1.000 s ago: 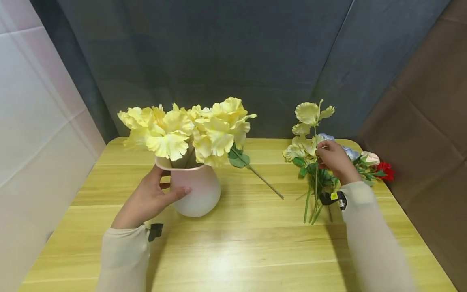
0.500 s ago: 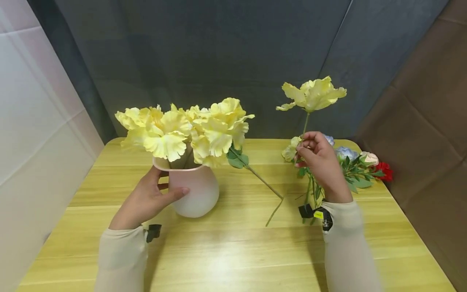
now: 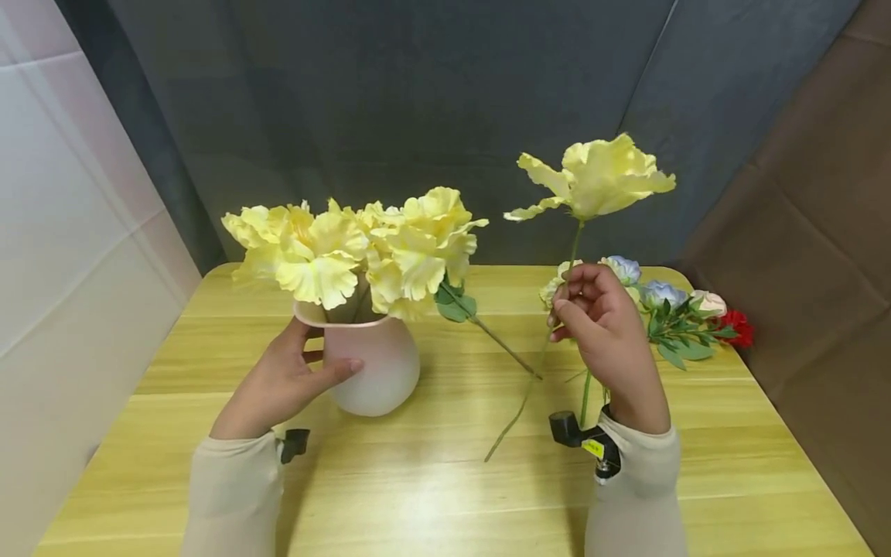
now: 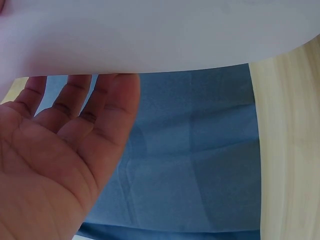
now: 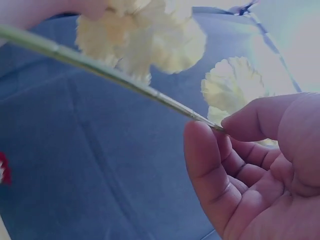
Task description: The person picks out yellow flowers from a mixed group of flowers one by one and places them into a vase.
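My left hand (image 3: 292, 379) holds a pale pink and white vase (image 3: 383, 367) from its left, thumb across the front. Its other fingers reach behind, partly hidden; the left wrist view shows the fingertips (image 4: 127, 85) against the vase's pale wall (image 4: 165, 40). Several ruffled yellow flowers (image 3: 323, 251) fill the vase mouth. My right hand (image 3: 609, 340) pinches the thin stem (image 5: 107, 75) of one yellow flower (image 3: 605, 182) between thumb and fingers. Its bloom stands above the hand, and the stem slants down to the left over the table.
Right of the vase a stem with green leaves (image 3: 455, 303) lies slanted on the wooden table (image 3: 418, 480). Behind my right hand are blue flowers (image 3: 661, 294), a pale pink flower (image 3: 708, 302) and a red flower (image 3: 738, 329). A dark curtain (image 3: 418, 116) hangs behind.
My right hand has drawn the yellow flower up out of the pile at right and moved it a little left and nearer. My left hand and the vase stay put.
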{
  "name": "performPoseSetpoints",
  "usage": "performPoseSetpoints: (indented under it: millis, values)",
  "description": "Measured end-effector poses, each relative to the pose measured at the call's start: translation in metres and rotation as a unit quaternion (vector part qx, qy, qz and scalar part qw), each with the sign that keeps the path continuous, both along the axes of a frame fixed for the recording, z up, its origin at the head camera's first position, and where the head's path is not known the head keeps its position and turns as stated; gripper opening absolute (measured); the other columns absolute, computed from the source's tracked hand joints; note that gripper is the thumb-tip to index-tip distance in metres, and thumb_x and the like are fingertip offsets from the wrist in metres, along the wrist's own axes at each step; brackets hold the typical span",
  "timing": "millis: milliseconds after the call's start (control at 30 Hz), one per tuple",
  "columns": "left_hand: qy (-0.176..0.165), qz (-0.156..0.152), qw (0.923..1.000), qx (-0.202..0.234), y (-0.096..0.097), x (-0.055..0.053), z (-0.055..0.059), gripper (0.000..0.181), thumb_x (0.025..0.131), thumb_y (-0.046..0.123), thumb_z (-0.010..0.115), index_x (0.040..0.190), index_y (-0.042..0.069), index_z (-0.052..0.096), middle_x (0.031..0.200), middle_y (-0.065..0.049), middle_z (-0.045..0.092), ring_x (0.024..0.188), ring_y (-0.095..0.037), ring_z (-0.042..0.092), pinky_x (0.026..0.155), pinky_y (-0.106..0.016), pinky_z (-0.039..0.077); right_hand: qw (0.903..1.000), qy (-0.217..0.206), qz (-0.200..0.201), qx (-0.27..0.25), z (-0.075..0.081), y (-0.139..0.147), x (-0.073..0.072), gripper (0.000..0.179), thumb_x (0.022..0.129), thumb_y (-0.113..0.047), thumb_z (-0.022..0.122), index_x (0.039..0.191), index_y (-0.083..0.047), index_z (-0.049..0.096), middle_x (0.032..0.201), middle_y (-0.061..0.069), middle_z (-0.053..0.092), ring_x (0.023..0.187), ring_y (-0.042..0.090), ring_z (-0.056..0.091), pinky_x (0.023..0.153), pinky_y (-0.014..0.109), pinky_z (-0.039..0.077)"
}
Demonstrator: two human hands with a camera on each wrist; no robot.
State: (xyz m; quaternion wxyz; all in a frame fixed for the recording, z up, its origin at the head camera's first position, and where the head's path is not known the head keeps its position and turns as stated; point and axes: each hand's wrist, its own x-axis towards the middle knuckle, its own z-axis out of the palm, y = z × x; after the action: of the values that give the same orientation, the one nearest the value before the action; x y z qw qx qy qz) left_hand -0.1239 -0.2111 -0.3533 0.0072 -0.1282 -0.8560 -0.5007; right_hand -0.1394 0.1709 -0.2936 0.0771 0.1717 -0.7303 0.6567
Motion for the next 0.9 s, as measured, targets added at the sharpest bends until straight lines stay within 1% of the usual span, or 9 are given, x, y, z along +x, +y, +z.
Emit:
performPoseSetpoints:
  millis: [133,233,333,400,500,600,700,833,900]
  values:
    - [-0.005,-0.003,1.0000,0.002,-0.001,-0.001,0.001,0.082,0.087,0.038,0.077,0.153,0.031,0.029,0.151,0.004,0.036,0.133,-0.026,0.043,0.100,-0.053,0.048,0.9984,0.031,-0.009,-0.046,0.000,-0.009,0.015,0.018,0.099,0.003,0.052,0.115,-0.001,0.045,0.096,0.014,0.052,0.077,0.024,0.058,0.062,0.031,0.059]
    - [-0.005,-0.009,0.9999,0.002,-0.003,-0.001,0.001,0.082,0.088,0.037,0.077,0.153,0.030,0.029,0.151,0.003,0.037,0.132,-0.027,0.044,0.099,-0.053,0.049,0.9942,0.063,-0.013,-0.085,-0.003,-0.017,0.021,0.020,0.098,0.007,0.053,0.115,0.002,0.046,0.095,0.014,0.054,0.077,0.023,0.060,0.063,0.030,0.059]
    - [-0.002,-0.012,0.9999,-0.002,-0.004,-0.003,0.001,0.081,0.088,0.037,0.077,0.153,0.030,0.029,0.151,0.003,0.038,0.133,-0.027,0.043,0.100,-0.054,0.048,0.9885,0.092,-0.008,-0.120,-0.006,-0.024,0.023,0.023,0.096,0.010,0.053,0.116,-0.002,0.048,0.096,0.014,0.055,0.078,0.022,0.060,0.064,0.030,0.059]
    - [0.004,-0.015,0.9999,-0.001,-0.005,-0.005,0.002,0.081,0.088,0.036,0.077,0.153,0.029,0.030,0.151,0.003,0.038,0.133,-0.026,0.042,0.100,-0.054,0.048,0.9838,0.106,-0.013,-0.144,-0.007,-0.027,0.023,0.024,0.096,0.010,0.053,0.116,-0.003,0.050,0.096,0.013,0.056,0.078,0.022,0.060,0.064,0.030,0.059]
    - [0.004,-0.017,0.9998,-0.001,-0.004,-0.007,0.001,0.080,0.087,0.037,0.078,0.152,0.031,0.031,0.150,0.006,0.038,0.133,-0.024,0.043,0.100,-0.053,0.048,0.9719,0.128,-0.033,-0.195,-0.009,-0.030,0.026,0.023,0.096,0.010,0.053,0.117,0.000,0.051,0.096,0.014,0.057,0.078,0.023,0.061,0.063,0.030,0.060]
    - [0.005,-0.021,0.9998,-0.002,-0.003,-0.009,0.000,0.081,0.086,0.040,0.078,0.151,0.033,0.031,0.149,0.008,0.038,0.132,-0.022,0.043,0.100,-0.051,0.049,0.9509,0.152,-0.065,-0.262,-0.009,-0.033,0.030,0.025,0.095,0.013,0.053,0.118,0.004,0.050,0.094,0.015,0.057,0.077,0.024,0.062,0.062,0.031,0.060]
    - [0.007,-0.022,0.9997,-0.003,-0.003,-0.010,-0.001,0.083,0.085,0.040,0.079,0.152,0.033,0.030,0.150,0.006,0.038,0.131,-0.023,0.044,0.097,-0.052,0.050,0.9233,0.173,-0.096,-0.329,-0.008,-0.037,0.032,0.025,0.093,0.016,0.052,0.116,0.006,0.049,0.093,0.016,0.056,0.075,0.026,0.062,0.060,0.030,0.060]
    - [0.002,-0.019,0.9997,-0.012,-0.004,-0.010,-0.002,0.084,0.085,0.041,0.079,0.152,0.029,0.031,0.149,0.002,0.039,0.127,-0.028,0.049,0.094,-0.050,0.053,0.8748,0.201,-0.137,-0.419,-0.005,-0.043,0.032,0.027,0.090,0.020,0.053,0.113,0.008,0.047,0.091,0.018,0.054,0.071,0.029,0.061,0.055,0.032,0.060]
    - [0.002,-0.019,0.9997,-0.016,-0.004,-0.011,-0.002,0.084,0.084,0.041,0.080,0.152,0.027,0.032,0.147,0.001,0.041,0.124,-0.028,0.051,0.092,-0.049,0.054,0.8508,0.221,-0.154,-0.451,-0.004,-0.046,0.033,0.028,0.089,0.021,0.055,0.112,0.008,0.046,0.089,0.020,0.053,0.069,0.031,0.061,0.054,0.033,0.060]
